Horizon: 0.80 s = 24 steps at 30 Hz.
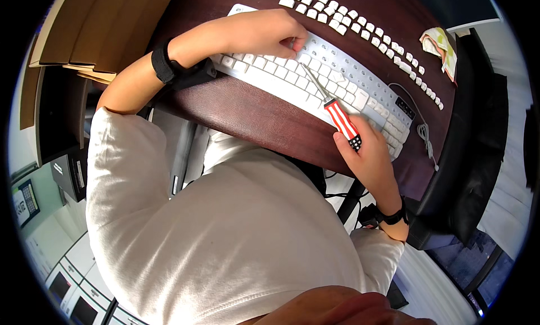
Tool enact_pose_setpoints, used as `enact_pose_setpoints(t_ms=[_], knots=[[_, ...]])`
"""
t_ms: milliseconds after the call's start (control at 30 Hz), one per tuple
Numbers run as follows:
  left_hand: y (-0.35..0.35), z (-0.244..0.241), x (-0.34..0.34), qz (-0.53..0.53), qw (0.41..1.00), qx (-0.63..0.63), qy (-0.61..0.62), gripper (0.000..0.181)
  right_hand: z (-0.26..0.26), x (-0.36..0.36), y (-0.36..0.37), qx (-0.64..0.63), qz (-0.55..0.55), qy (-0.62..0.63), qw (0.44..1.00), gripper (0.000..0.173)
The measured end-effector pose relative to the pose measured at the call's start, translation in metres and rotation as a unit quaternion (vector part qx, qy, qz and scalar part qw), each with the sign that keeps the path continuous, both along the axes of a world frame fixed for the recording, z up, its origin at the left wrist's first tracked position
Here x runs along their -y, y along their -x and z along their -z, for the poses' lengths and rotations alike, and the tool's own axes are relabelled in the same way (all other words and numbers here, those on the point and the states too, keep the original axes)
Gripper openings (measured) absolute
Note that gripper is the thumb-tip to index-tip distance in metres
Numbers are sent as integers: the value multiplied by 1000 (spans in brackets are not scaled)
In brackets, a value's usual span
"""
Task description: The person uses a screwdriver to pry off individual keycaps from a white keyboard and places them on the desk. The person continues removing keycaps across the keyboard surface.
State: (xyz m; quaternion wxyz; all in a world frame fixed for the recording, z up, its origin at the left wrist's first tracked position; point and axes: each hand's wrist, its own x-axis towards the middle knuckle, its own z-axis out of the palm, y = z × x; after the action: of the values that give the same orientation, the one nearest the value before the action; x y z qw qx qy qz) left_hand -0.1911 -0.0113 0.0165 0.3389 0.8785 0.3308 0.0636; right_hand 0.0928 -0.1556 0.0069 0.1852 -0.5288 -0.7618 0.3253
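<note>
A white keyboard (291,77) lies along the dark red-brown desk. Keycaps sit on its front rows, while several back positions show bare switches. My right hand (366,145) is wrapped around the handle end of a screwdriver (338,116) with a red, white and black stars-and-stripes grip. Its metal shaft slants up and left over the keys, the tip near a key by my left fingers. My left hand (274,32) reaches over the back of the keyboard, thumb and fingers curled close together at the keys. Whether anything is pinched between them is hidden.
Removed white keycaps (358,26) stand in rows behind the keyboard. A grey cable (425,135) lies coiled at the right, and a patterned cloth (441,48) rests at the desk's far right. Cardboard (114,21) stands on the left. A black padded seat (476,156) adjoins the desk's right side.
</note>
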Motion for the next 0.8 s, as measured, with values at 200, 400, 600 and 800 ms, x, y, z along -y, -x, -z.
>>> enact_pose_setpoints(t_ms=[200, 400, 600, 800], knots=[[-6, -12, -6, 7, 999, -45, -27, 16, -13, 5, -16, -6, 18, 12, 1000, 30], [-44, -25, 6, 53, 995, -26, -86, 21, -22, 16, -49, -66, 75, 24, 995, 27], [-85, -15, 9, 123, 992, -24, -32, 31, -17, 28, -89, -101, 177, 77, 976, 27], [-102, 0, -7, 197, 979, -6, -41, 20, -11, 29, -96, -122, 198, 78, 969, 24]])
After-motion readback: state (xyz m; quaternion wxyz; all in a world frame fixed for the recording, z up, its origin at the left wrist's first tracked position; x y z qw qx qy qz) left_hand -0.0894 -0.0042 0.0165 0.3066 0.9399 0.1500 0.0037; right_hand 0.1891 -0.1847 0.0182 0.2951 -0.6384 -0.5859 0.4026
